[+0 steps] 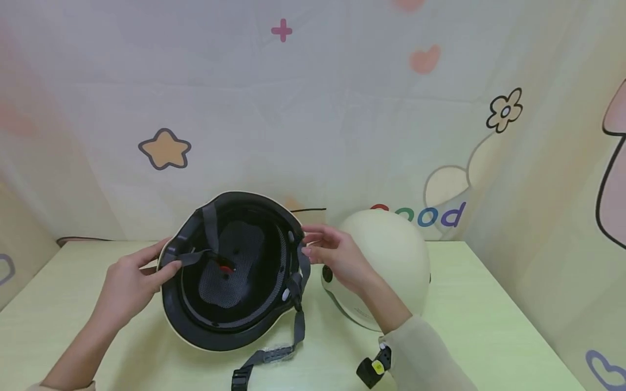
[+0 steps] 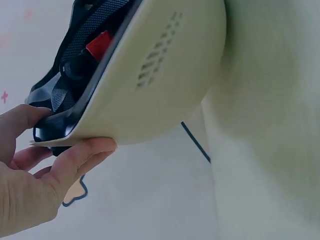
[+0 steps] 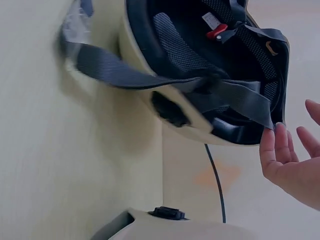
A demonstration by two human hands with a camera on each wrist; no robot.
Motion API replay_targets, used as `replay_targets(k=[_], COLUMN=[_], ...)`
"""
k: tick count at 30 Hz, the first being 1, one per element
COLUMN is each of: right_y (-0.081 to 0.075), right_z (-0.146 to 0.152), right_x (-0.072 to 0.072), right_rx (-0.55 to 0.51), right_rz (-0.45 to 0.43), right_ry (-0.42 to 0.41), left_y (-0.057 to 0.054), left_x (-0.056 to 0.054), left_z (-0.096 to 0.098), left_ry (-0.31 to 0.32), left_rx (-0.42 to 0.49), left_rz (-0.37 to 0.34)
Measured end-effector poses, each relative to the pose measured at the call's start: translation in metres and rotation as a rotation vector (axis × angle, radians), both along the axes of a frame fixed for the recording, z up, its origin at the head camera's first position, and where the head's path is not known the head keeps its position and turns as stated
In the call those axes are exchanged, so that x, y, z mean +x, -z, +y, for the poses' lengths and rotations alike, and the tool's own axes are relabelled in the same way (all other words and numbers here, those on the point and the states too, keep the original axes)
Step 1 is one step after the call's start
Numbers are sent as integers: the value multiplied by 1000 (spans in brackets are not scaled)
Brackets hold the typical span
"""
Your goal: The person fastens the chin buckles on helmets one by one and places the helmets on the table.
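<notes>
A cream helmet (image 1: 230, 336) is tilted up on the left part of the table, its black padded inside facing me. My left hand (image 1: 132, 277) grips its left rim, thumb inside and fingers against the outer shell (image 2: 150, 100). At the opposite rim, my right hand (image 1: 342, 255) pinches the edge by the grey strap (image 3: 250, 102) with thumb and fingertip, its other fingers spread away. From that side the chin strap (image 1: 299, 326) hangs to the table, ending in a black buckle (image 1: 239, 379). A red piece (image 1: 226, 269) shows inside the shell.
A second cream helmet (image 1: 391, 255) sits dome up to the right, partly behind my right forearm. Near my right sleeve lies a black buckle with a yellow spot (image 1: 374, 368). A printed curtain (image 1: 313, 119) hangs behind the pale table (image 1: 489, 326).
</notes>
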State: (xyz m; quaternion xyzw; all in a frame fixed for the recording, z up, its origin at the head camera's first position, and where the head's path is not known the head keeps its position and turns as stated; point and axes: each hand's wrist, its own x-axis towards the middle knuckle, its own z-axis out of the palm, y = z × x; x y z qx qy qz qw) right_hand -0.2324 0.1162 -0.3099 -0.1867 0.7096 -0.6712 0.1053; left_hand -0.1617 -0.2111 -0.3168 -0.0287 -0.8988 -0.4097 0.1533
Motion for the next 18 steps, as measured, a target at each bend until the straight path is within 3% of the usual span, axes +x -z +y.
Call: replay_targets(k=[7,12,18], right_y=[21,34,37], right_z=[4,4,5], right_x=[-1,-1,0], right_rx=[64,50,63], right_rz=[-60,-107,-123], right_ry=[-17,-51,-32], left_y=[13,19,23], left_x=[-6,-9,-10], left_z=[-9,-12,-11], left_ry=[21,45,30], left_rx=[190,292,348], left_rz=[-159,-193,-236])
